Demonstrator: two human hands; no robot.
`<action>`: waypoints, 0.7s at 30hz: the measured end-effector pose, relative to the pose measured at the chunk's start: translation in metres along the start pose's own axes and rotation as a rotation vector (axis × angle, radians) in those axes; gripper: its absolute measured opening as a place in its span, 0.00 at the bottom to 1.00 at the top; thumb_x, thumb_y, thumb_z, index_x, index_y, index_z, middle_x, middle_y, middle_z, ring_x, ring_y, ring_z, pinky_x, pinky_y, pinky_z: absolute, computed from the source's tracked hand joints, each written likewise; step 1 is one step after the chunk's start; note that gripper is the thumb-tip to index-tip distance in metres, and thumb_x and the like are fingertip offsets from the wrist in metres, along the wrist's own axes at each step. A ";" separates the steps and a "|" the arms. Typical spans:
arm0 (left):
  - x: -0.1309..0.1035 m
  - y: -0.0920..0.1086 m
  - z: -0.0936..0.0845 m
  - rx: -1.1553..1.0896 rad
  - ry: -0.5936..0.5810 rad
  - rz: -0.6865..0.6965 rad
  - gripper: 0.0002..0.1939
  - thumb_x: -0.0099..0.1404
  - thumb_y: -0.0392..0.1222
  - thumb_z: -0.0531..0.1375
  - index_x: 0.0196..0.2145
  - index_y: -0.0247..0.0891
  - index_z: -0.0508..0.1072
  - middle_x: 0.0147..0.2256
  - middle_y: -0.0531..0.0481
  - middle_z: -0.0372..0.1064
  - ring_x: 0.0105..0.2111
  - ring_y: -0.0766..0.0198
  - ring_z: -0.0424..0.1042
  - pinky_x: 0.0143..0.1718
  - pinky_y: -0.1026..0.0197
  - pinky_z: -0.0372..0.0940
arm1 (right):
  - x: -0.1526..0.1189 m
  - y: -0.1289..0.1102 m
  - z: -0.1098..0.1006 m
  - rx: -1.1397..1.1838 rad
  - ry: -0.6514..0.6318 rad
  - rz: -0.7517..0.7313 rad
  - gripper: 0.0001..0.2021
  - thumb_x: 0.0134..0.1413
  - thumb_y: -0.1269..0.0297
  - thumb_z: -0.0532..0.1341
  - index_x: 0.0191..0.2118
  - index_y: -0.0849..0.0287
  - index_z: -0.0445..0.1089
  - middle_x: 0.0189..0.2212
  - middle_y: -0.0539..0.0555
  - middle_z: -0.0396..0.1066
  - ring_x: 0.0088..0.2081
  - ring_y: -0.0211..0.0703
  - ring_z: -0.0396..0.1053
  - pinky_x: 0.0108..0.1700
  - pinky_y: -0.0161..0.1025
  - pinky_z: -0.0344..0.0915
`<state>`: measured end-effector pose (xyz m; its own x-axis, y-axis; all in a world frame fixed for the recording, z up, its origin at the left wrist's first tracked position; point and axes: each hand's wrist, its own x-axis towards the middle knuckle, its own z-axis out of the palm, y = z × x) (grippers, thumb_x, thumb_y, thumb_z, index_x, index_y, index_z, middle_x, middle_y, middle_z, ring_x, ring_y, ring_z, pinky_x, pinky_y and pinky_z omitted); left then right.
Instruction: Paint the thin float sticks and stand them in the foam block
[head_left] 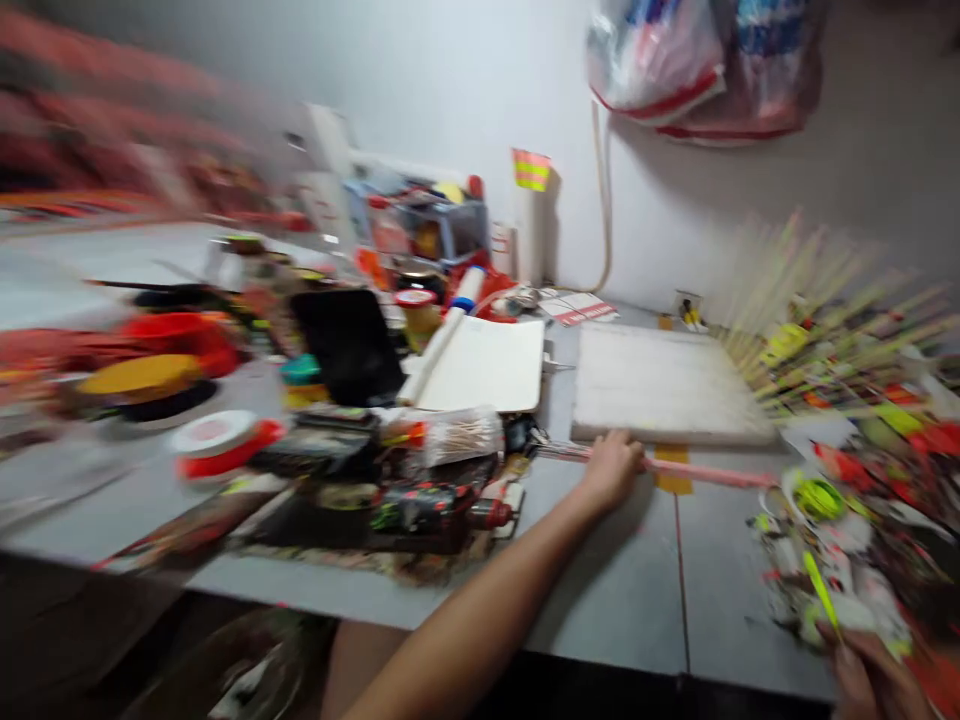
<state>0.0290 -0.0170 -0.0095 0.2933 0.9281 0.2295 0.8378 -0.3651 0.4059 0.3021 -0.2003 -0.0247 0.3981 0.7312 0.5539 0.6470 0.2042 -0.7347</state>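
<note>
My left hand (616,468) is at the middle of the grey table, its fingers closed down over a long thin pink stick (712,474). Thin pale or metallic ends (551,447) stick out to the left of that hand, blurred. At the lower right, my right hand (874,670) pinches a slim fluorescent yellow-green stick (821,590), pointing up and left. Part of this hand is cut off by the frame's edge. Beyond the right hand's fingers stand small stained cups, one with a bright yellow-green inside (817,495).
A white foam slab (667,385) lies behind my left hand. Many thin upright sticks (795,310) fan out at the right. Left of my arm are a small motor-like tool (427,508), a pack of cotton swabs (463,438), a notepad (484,365) and a red-and-white tape roll (217,440).
</note>
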 end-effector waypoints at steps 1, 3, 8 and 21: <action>0.001 -0.002 0.001 -0.018 0.004 0.003 0.07 0.66 0.38 0.59 0.34 0.40 0.78 0.38 0.42 0.72 0.42 0.54 0.70 0.43 0.55 0.62 | 0.004 0.005 -0.006 -0.018 0.063 0.023 0.22 0.51 0.36 0.66 0.46 0.43 0.73 0.32 0.58 0.76 0.36 0.65 0.77 0.28 0.56 0.75; 0.004 -0.006 0.004 -0.045 0.007 0.025 0.09 0.66 0.39 0.58 0.33 0.40 0.79 0.38 0.42 0.72 0.42 0.52 0.70 0.43 0.54 0.63 | 0.019 0.012 -0.017 0.049 0.250 0.074 0.25 0.50 0.38 0.67 0.40 0.56 0.73 0.29 0.57 0.74 0.30 0.55 0.78 0.30 0.48 0.75; 0.010 -0.015 0.007 -0.057 0.032 0.107 0.16 0.68 0.42 0.52 0.36 0.42 0.81 0.37 0.41 0.73 0.42 0.49 0.70 0.41 0.51 0.65 | 0.090 0.020 -0.048 -0.201 0.138 0.099 0.25 0.54 0.38 0.64 0.37 0.59 0.74 0.31 0.58 0.78 0.32 0.50 0.77 0.34 0.41 0.73; 0.008 -0.026 0.011 -0.132 0.181 0.161 0.20 0.68 0.50 0.49 0.34 0.45 0.80 0.35 0.45 0.77 0.40 0.51 0.74 0.43 0.53 0.69 | 0.168 0.047 -0.022 -0.521 -0.179 -0.013 0.21 0.62 0.43 0.57 0.36 0.55 0.78 0.32 0.57 0.79 0.37 0.53 0.78 0.41 0.43 0.69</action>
<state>0.0145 0.0009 -0.0282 0.3208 0.8337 0.4495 0.7162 -0.5241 0.4609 0.4136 -0.0824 0.0430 0.3000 0.8396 0.4529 0.9058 -0.1017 -0.4114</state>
